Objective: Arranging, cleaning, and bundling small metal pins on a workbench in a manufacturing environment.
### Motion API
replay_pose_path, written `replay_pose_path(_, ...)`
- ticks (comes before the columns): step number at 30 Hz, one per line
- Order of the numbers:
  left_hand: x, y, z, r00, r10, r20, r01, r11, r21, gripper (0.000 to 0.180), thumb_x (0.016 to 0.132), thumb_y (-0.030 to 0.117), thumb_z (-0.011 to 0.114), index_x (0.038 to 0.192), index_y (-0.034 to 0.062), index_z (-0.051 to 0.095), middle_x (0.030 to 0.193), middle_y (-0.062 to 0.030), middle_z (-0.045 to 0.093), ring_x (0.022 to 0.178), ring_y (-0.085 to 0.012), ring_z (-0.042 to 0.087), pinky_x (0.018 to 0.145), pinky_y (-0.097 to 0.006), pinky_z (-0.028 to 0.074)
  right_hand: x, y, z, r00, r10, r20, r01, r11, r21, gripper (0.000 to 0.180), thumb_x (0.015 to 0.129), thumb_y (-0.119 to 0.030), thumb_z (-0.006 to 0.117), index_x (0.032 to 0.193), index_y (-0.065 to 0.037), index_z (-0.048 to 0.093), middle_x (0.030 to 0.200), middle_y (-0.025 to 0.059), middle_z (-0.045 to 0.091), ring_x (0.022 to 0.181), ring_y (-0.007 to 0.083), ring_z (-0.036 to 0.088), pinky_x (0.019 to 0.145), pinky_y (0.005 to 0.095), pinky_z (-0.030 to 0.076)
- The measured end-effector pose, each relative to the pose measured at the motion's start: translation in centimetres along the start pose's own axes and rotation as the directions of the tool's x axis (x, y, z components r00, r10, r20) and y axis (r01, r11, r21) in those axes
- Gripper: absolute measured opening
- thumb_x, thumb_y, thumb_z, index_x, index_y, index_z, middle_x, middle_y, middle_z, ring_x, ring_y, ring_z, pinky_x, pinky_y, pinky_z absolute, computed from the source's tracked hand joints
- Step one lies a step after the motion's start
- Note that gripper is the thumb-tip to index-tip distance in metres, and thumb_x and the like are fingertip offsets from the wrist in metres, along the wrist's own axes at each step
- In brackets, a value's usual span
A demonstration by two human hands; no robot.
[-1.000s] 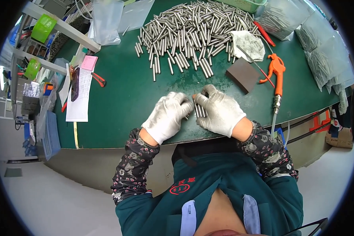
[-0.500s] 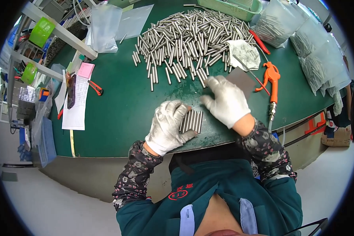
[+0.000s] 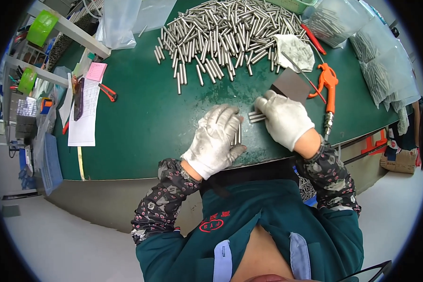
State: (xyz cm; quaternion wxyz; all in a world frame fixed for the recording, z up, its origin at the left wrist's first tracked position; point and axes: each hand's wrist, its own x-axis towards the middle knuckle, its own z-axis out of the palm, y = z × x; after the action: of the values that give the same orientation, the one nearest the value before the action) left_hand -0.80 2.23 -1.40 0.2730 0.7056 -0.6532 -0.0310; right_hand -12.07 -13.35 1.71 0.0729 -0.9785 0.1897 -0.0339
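My left hand (image 3: 215, 141), in a white work glove, lies curled over a row of short steel pins (image 3: 237, 136) near the front edge of the green table; most of the row is hidden beneath it. Just to its right, my gloved right hand (image 3: 289, 120) is closed on a few steel pins (image 3: 255, 117), whose ends stick out to the left from its fingers. A large heap of the same pins (image 3: 221, 37) spreads across the far middle of the table. Behind my right hand lies a dark grey-brown block (image 3: 290, 85).
An orange air gun (image 3: 328, 87), a red-handled tool (image 3: 313, 39) and a white rag (image 3: 296, 52) lie at the right. Clear bags of pins (image 3: 369, 70) line the far right edge. At the left are papers (image 3: 83, 124), a phone (image 3: 79, 99) and an orange-red cutter (image 3: 108, 92).
My right hand has come nearer from the heap's front edge and now has a few pins in its fingers. My left hand has shifted right, covering more of its row.
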Motion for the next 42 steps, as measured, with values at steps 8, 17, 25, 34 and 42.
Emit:
replay_pose_path(8, -0.2, 0.4, -0.2, 0.994, -0.067, -0.088, 0.053, 0.987, -0.154, 0.097, 0.05, 0.023, 0.081, 0.129, 0.0008, 0.032, 0.122, -0.017, 0.043, 0.113, -0.0361, 0.041, 0.096, -0.041, 0.035, -1.6, 0.9, 0.1, 0.942, -0.311, -0.125, 0.335, 0.864, 0.377, 0.031, 0.066, -0.008, 0.058, 0.097, -0.005, 0.058, 0.098, 0.0125, 0.055, 0.088, 0.0329, 0.055, 0.074, 0.0384, 0.047)
replay_pose_path(17, 0.3, 0.5, -1.8, 0.96, -0.231, 0.161, 0.241, 0.97, -0.045, 0.085, 0.048, 0.022, 0.083, 0.122, 0.0016, 0.045, 0.117, -0.0165, 0.044, 0.103, -0.0323, 0.051, 0.086, -0.036, 0.045, -2.4, -0.3, 0.8, 0.989, -0.147, 0.032, 0.128, 0.933, 0.335, 0.08, 0.051, -0.03, 0.076, 0.119, -0.001, 0.047, 0.109, 0.0174, 0.049, 0.091, 0.0337, 0.055, 0.077, 0.0392, 0.047)
replay_pose_path(25, 0.6, 2.5, -0.7, 0.935, -0.316, 0.159, 0.327, 0.944, -0.048, 0.068, 0.055, 0.019, 0.079, 0.115, 0.0031, 0.051, 0.111, -0.0168, 0.047, 0.095, -0.0323, 0.055, 0.08, -0.036, 0.048, -3.0, 0.2, 1.3, 0.977, -0.211, 0.017, 0.189, 0.904, 0.383, 0.048, 0.061, -0.022, 0.071, 0.102, -0.002, 0.054, 0.105, 0.017, 0.05, 0.088, 0.0339, 0.057, 0.072, 0.0402, 0.049)
replay_pose_path(34, 0.4, 2.4, -1.8, 0.935, -0.283, 0.213, 0.308, 0.947, -0.095, 0.079, 0.051, 0.021, 0.081, 0.12, 0.0033, 0.047, 0.113, -0.0184, 0.045, 0.099, -0.033, 0.053, 0.084, -0.036, 0.046, -3.9, 0.8, 0.6, 0.994, -0.105, -0.023, 0.103, 0.874, 0.474, 0.078, 0.052, -0.034, 0.077, 0.117, 0.0, 0.05, 0.109, 0.0167, 0.049, 0.098, 0.0351, 0.052, 0.081, 0.0399, 0.045)
replay_pose_path(42, 0.4, 1.3, -1.9, 0.933, -0.242, 0.266, 0.286, 0.948, -0.14, 0.075, 0.052, 0.011, 0.079, 0.119, 0.0032, 0.047, 0.112, -0.0152, 0.045, 0.097, -0.0309, 0.053, 0.08, -0.034, 0.047, -4.6, 2.1, 0.6, 0.994, -0.102, 0.049, 0.081, 0.945, 0.315, 0.072, 0.051, -0.029, 0.076, 0.114, -0.003, 0.053, 0.102, 0.0134, 0.052, 0.094, 0.0323, 0.052, 0.079, 0.0399, 0.045)
